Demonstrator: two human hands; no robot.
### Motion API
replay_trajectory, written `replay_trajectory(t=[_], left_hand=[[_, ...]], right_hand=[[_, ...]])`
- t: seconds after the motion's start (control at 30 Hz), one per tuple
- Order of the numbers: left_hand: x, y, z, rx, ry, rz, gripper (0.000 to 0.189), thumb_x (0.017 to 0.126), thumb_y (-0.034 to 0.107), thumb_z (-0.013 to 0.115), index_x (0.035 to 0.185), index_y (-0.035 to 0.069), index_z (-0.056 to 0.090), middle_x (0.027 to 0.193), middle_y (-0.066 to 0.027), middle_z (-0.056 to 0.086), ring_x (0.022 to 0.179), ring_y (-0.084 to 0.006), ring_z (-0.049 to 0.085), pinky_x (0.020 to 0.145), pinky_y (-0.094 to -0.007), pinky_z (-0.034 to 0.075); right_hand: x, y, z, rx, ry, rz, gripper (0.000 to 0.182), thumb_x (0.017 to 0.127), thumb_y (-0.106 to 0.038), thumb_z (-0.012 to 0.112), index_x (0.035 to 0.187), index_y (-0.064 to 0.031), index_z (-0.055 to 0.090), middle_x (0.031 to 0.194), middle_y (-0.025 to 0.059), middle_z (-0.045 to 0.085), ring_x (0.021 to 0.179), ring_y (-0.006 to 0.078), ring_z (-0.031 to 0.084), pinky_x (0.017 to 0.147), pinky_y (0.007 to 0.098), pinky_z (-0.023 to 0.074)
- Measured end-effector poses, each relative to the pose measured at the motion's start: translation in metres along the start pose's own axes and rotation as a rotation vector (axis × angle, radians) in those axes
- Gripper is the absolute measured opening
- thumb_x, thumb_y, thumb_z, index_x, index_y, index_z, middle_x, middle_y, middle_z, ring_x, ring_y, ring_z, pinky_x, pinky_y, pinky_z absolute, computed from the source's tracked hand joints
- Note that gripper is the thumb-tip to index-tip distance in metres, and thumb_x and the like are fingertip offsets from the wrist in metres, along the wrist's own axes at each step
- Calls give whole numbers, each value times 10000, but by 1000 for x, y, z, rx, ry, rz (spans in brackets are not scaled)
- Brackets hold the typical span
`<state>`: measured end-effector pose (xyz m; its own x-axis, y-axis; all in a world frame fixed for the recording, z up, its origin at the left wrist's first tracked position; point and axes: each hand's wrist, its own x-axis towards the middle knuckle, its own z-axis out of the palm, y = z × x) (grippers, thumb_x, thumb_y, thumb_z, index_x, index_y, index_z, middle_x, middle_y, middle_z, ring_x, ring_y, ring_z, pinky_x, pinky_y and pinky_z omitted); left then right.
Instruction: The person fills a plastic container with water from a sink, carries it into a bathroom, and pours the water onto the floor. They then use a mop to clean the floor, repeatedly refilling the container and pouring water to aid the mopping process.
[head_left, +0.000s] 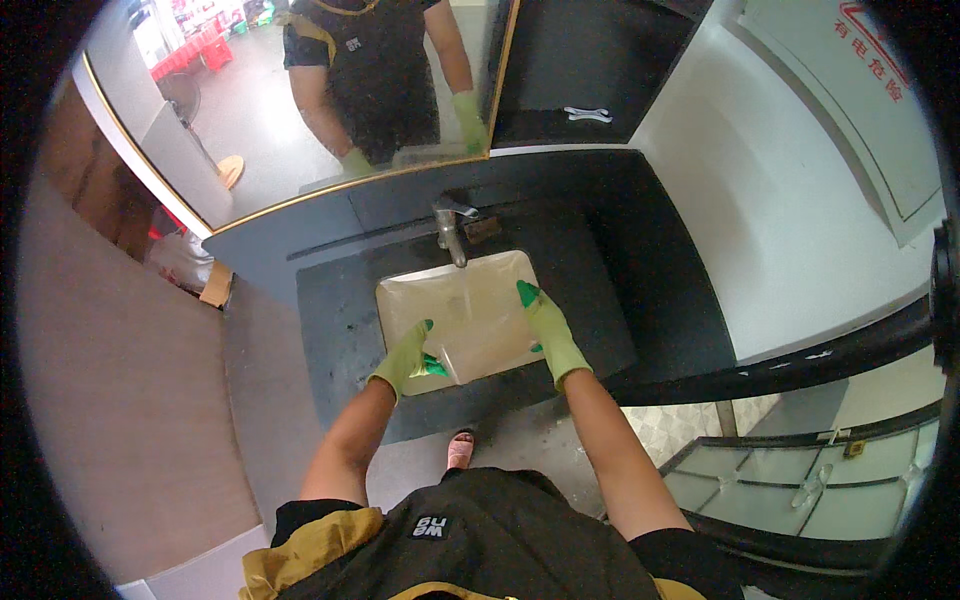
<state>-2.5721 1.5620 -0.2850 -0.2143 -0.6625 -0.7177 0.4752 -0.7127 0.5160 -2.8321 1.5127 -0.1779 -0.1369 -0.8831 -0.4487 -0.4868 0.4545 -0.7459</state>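
Observation:
Both my hands wear light green gloves with darker green fingertips. A translucent, wide plastic item (480, 322), box or sheet I cannot tell, lies between them over the pale rectangular sink basin (416, 386). My left hand (412, 356) grips its near left part, thumb on top. At its right edge, my right hand (551, 326) holds on, with fingers partly hidden. Behind it stands a metal faucet (451, 234), its spout above the far edge; a thin stream seems to fall from it. The basin's bottom is hidden.
A dark countertop (337, 337) surrounds the basin, with a small brown block (482, 229) beside the faucet. A gold-edged mirror (255, 127) rises behind. White clips or similar small items (589, 115) lie on the dark shelf. A white wall (720, 187) bounds the right.

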Motion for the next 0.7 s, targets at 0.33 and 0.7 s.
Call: replay_trajectory(t=[0.33, 0.7], left_hand=[[23, -14, -15, 280, 92, 116, 553, 930, 488, 470, 1326, 103, 452, 1216, -146, 540, 978, -332, 593, 712, -490, 555], [50, -9, -48, 242, -11, 53, 502, 948, 342, 496, 1401, 159, 379, 1268, -109, 508, 1038, -317, 563, 796, -508, 530]], right_hand=[[3, 112, 33, 325, 90, -425, 505, 961, -409, 504, 1362, -102, 478, 1269, 76, 562, 1105, 185, 538, 931, 262, 402], [-18, 94, 25, 629, -228, 145, 584, 783, -269, 621, 1355, -220, 514, 1048, 32, 584, 900, 174, 512, 773, 313, 438]])
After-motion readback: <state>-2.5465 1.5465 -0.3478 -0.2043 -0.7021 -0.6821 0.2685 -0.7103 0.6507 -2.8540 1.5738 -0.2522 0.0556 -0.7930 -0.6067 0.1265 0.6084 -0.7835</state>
